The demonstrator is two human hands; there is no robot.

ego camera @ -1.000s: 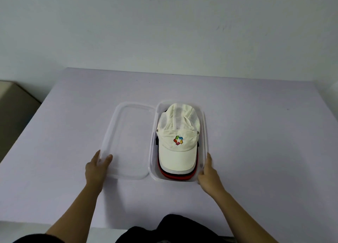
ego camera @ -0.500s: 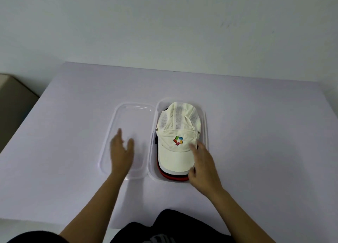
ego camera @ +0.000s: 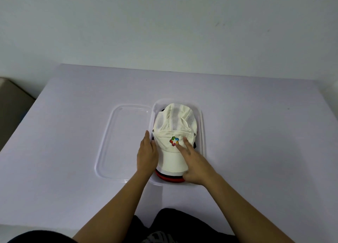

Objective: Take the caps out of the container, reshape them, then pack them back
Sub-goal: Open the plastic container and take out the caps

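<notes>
left hand [ego camera: 147, 154], right hand [ego camera: 196, 163], apparently on cap [ego camera: 175, 120]

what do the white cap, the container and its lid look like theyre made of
White cap: matte cream fabric, likely synthetic; mesh panels and soft creases show.
Container: translucent plastic, slightly glossy; table shows through its wall.
Lid: same clear plastic; table visible through it.

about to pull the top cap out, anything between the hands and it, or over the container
Nothing visible. The lid lies left of the open container, the white cap tops the stack, and both the left hand and right hand touch it.
</notes>
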